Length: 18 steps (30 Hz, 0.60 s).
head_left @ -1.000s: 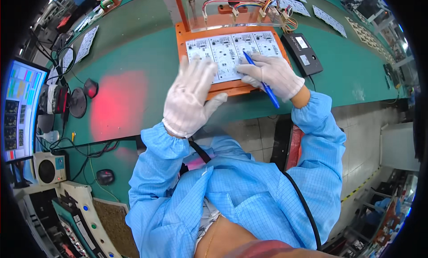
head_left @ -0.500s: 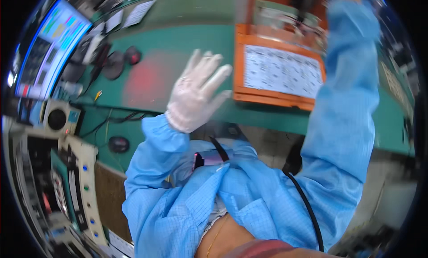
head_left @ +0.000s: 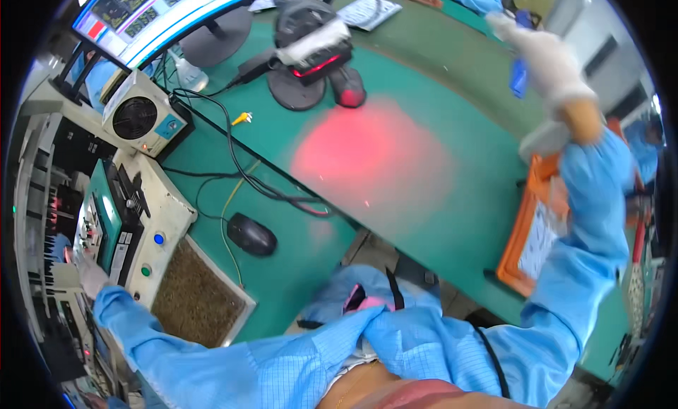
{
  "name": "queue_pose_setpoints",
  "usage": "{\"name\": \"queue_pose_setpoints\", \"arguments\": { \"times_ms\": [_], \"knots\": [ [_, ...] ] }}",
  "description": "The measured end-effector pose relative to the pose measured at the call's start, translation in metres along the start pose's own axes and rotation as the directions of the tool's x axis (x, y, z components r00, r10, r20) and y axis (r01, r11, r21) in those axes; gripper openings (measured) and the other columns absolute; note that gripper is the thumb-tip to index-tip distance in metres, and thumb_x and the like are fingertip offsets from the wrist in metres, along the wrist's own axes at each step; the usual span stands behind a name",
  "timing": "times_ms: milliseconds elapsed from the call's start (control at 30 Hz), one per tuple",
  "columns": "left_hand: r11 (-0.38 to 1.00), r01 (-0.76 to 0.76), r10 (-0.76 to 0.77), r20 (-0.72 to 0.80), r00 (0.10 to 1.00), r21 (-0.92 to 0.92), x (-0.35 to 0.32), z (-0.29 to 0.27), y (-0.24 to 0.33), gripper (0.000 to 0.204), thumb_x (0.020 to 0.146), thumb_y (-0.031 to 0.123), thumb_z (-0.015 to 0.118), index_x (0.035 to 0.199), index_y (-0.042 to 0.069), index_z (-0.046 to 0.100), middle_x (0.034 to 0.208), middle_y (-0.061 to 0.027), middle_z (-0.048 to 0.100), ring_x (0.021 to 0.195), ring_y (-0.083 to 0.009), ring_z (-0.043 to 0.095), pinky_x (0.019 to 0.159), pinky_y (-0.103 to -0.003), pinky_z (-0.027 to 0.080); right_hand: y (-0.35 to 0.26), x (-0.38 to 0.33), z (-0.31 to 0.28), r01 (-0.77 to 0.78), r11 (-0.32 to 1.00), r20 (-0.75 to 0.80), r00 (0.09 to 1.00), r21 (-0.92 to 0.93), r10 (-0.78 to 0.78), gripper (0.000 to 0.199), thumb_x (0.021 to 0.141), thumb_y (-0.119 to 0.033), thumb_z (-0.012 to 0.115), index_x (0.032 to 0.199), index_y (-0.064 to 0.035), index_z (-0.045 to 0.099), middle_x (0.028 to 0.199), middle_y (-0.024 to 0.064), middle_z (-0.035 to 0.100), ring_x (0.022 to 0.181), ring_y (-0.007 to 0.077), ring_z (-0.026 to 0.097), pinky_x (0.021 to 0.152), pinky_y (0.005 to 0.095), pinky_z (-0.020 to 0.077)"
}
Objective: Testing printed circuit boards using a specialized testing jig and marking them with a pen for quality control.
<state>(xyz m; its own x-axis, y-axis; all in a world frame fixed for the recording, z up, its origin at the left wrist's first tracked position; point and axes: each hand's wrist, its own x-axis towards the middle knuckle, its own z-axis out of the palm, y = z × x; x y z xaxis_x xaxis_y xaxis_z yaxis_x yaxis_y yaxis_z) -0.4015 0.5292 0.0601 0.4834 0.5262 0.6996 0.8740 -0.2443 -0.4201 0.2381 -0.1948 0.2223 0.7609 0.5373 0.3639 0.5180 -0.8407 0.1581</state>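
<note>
Left hand (head_left: pixel 92 276) has swung to the left-side machine (head_left: pixel 159 208), finger state unclear; right hand (head_left: pixel 545 61), far right, seemingly grips a blue pen (head_left: pixel 519 78). Circuit boards (head_left: pixel 539 241) sit in the orange fixture (head_left: pixel 519 236), right; completion unclear.

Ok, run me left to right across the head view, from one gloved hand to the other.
Left hand → small fan box → black mouse → black device with a red light → right hand, gripping a blue pen.
</note>
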Motion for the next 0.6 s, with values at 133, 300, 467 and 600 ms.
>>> {"name": "queue_pose_setpoints", "arguments": {
  "times_ms": [133, 300, 467, 600],
  "knots": [
    [0.833, 0.268, -0.069, 0.389, 0.919, -0.485, 0.001, 0.036, -0.047, 0.045, 0.096, 0.035, 0.041, 0.129, 0.007, 0.05, 0.124, -0.0176, 0.055, 0.114, -0.0318, 0.051, 0.096, -0.037, 0.039, 0.015, 0.129, 0.191, 0.217, 0.968, 0.217, 0.946, 0.124, -0.24, 0.038, 0.087, -0.026, 0.056, 0.123, -0.0126, 0.056, 0.107, 0.0196, 0.063, 0.098, 0.0339, 0.061, 0.084, 0.0389, 0.0487],
    [0.992, 0.034, 0.038, 0.547, 0.836, -0.121, 0.038, -0.05, 0.004, 0.042, 0.094, 0.034, 0.045, 0.133, 0.019, 0.047, 0.096, -0.0222, 0.063, 0.087, -0.0389, 0.061, 0.077, -0.044, 0.049, -0.033, 0.246, 0.348, 0.061, 0.92, -0.255, 0.966, 0.387, 0.043, 0.051, 0.087, -0.036, 0.056, 0.131, -0.0121, 0.047, 0.1, 0.026, 0.062, 0.099, 0.039, 0.06, 0.089, 0.0453, 0.0444],
    [0.992, -0.08, 0.01, 0.555, 0.832, 0.102, 0.029, -0.089, 0.031, 0.036, 0.094, 0.025, 0.045, 0.129, 0.021, 0.049, 0.087, -0.0231, 0.062, 0.078, -0.0414, 0.06, 0.067, -0.051, 0.047, -0.068, 0.264, 0.381, -0.059, 0.971, -0.149, 0.984, 0.233, 0.095, 0.041, 0.087, -0.023, 0.049, 0.126, -0.009, 0.048, 0.087, 0.0229, 0.065, 0.09, 0.0357, 0.064, 0.08, 0.0464, 0.0481],
    [0.993, 0.067, -0.103, 0.421, 0.901, 0.1, -0.022, -0.099, -0.018, 0.042, 0.088, 0.01, 0.045, 0.13, 0.015, 0.047, 0.091, -0.022, 0.062, 0.076, -0.0399, 0.061, 0.068, -0.05, 0.049, -0.033, 0.144, 0.354, -0.075, 0.823, -0.302, 0.908, 0.563, 0.29, 0.029, 0.09, -0.022, 0.047, 0.109, -0.0063, 0.061, 0.102, 0.0225, 0.063, 0.097, 0.031, 0.063, 0.081, 0.0403, 0.0486]
  ]
}}
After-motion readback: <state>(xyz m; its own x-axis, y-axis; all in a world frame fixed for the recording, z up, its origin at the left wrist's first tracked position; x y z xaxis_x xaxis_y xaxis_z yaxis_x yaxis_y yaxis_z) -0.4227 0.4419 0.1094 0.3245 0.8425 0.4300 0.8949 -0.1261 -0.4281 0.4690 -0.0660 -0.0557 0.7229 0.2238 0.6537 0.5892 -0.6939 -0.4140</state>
